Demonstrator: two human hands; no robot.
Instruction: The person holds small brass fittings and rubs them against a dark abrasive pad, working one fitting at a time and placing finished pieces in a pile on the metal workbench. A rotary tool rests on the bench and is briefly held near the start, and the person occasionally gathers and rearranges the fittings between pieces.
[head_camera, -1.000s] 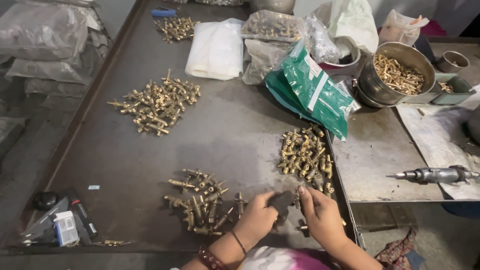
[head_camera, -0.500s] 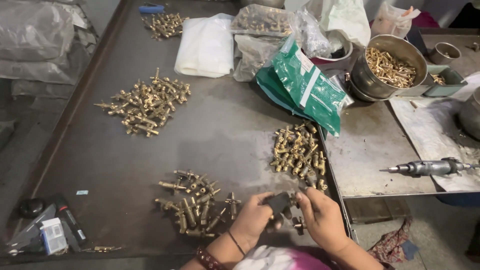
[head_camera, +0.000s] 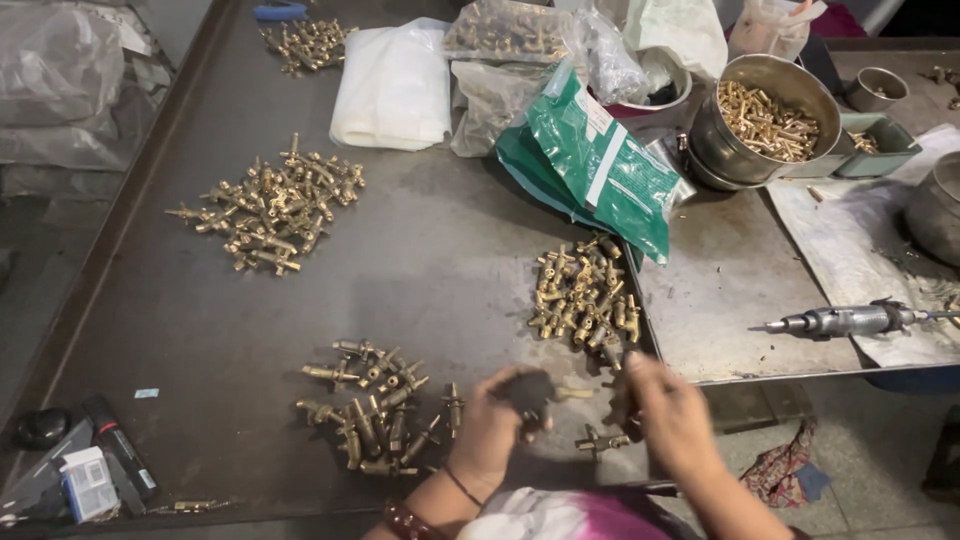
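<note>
Here a small dark part (head_camera: 528, 388), blurred, sits pinched in the left hand (head_camera: 492, 425) over the table's near edge. The right hand (head_camera: 668, 410) is closed on another dark piece (head_camera: 618, 400). A brass fitting (head_camera: 598, 440) lies between them; brass piles (head_camera: 585, 295) and (head_camera: 375, 405) flank them on the metal table (head_camera: 440, 260).

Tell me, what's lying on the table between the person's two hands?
In the head view, a single brass fitting lies on the dark table in the gap between the left hand and the right hand, just below their fingertips.
</note>
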